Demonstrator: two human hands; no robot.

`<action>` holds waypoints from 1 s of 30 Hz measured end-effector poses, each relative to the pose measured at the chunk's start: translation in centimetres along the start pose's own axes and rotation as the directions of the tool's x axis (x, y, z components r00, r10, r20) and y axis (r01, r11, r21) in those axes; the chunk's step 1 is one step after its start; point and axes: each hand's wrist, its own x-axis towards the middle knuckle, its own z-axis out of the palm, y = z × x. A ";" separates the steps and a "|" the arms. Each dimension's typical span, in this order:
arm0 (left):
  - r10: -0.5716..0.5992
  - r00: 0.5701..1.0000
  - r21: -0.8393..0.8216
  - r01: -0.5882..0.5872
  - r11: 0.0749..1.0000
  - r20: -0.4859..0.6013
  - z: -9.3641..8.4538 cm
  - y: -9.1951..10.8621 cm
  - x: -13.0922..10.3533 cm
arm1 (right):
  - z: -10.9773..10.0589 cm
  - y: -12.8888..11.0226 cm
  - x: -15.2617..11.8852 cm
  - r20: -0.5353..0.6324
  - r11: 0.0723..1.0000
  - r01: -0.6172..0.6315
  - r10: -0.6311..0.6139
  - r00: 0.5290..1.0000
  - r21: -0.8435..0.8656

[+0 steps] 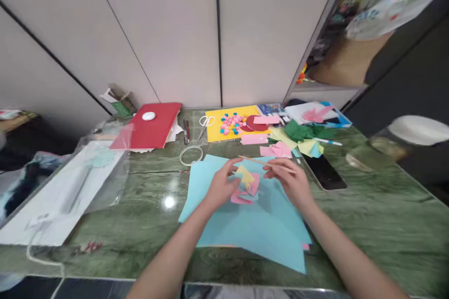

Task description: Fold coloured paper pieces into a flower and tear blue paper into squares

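A: Now, what is held over the blue paper sheets?

B: A small folded paper piece in yellow, pink and blue is pinched by the fingers of the left hand. It is kept just above the sheets, near the middle of the green table.

A: And the right hand?

B: A thin wooden stick is pinched between its fingertips. The stick is pointed left, across the top of the folded piece, and its far end is seen near the left thumb.

A: What is laid behind the hands?

B: Pink paper scraps are found just beyond the stick, with green scraps further back. A yellow sheet covered with small pink and blue balls is placed by the wall, and white scissors are rested at its left edge. A red folder is seen further left, and a roll of clear tape is set in front of it. A black phone is laid flat to the right.
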 end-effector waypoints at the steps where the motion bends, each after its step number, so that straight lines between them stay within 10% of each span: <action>1: -0.004 1.000 0.007 0.004 1.000 -0.022 0.1 0.0 -0.1 | -0.2 0.0 -0.1 -0.016 1.000 -0.001 0.001 1.000 0.013; 30: 0.007 0.991 0.252 0.027 0.967 -0.133 0.7 1.2 -1.0 | -0.8 0.9 -0.7 0.050 0.955 -0.216 0.210 0.976 0.204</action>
